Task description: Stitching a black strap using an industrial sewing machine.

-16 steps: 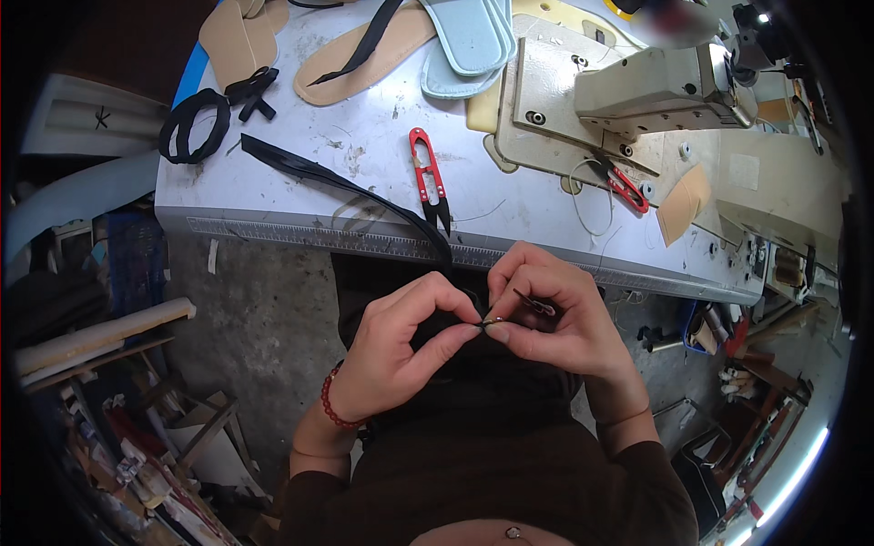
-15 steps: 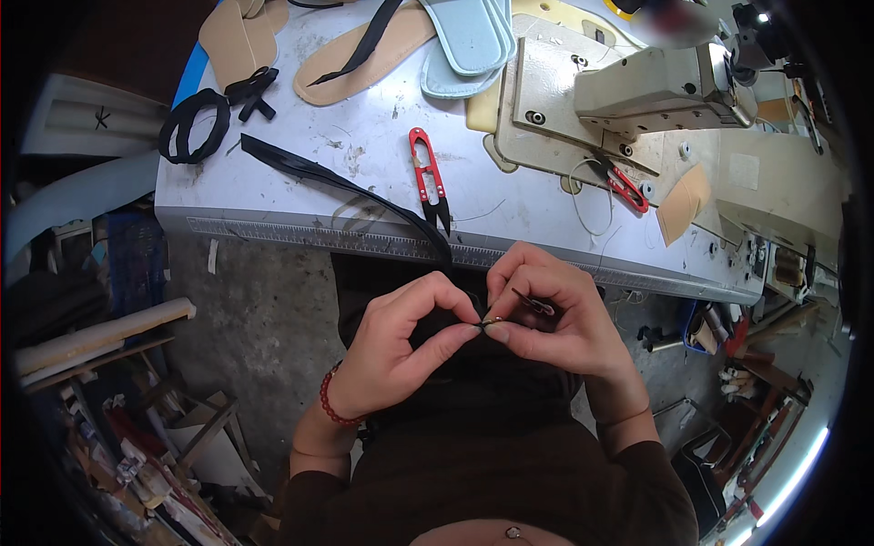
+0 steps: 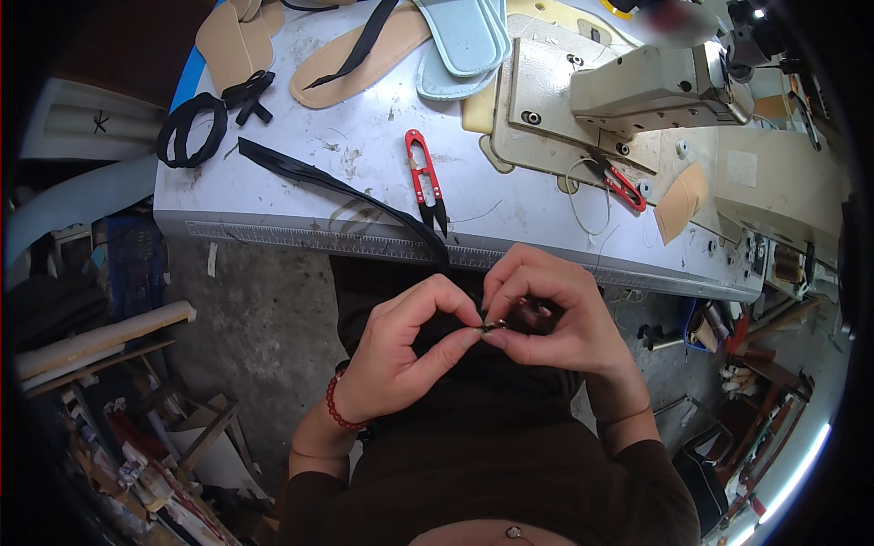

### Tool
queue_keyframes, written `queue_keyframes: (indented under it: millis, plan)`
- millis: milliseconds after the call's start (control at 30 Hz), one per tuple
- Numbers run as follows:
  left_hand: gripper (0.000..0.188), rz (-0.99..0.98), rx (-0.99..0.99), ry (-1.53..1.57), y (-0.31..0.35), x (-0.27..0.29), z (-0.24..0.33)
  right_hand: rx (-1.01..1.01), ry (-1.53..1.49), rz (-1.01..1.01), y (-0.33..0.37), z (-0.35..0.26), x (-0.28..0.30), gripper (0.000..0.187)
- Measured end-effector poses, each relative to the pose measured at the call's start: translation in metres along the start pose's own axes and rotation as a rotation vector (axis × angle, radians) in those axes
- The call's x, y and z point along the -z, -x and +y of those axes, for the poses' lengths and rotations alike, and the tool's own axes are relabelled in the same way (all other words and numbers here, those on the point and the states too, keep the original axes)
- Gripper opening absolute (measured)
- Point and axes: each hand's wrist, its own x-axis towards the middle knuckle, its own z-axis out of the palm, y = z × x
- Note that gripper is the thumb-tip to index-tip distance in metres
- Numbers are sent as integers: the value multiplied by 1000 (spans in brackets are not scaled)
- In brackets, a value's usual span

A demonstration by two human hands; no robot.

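Observation:
My left hand [image 3: 405,350] and my right hand [image 3: 551,318] meet over my lap, just below the table's front edge. Thumb and forefinger of each hand pinch a small dark piece [image 3: 493,325] between them, with a bit of metal showing at the fingertips. A long black strap [image 3: 337,187] runs from the tabletop down over the edge toward my hands; whether it joins the pinched piece I cannot tell. A red bead bracelet [image 3: 335,409] circles my left wrist.
Red thread snips [image 3: 424,177] lie on the grey table [image 3: 273,218] near the front edge. A cream sewing machine [image 3: 655,86] stands at the right with another red snips [image 3: 625,187] under it. Tan insoles [image 3: 350,59], pale blue soles [image 3: 464,36] and black strap loops [image 3: 191,132] lie farther back.
Both hands have stayed together over the lap; the fingers have shifted slightly on the small piece.

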Motion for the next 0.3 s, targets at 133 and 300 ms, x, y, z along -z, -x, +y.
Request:
queue_keyframes:
  millis: [133,300]
  plan:
    - [8,185,258,529,2,-7,7,402,299,28,0,0,4,24]
    - [18,-118,110,24,-4,7,-3,641,504,108,2,10,-2,21]
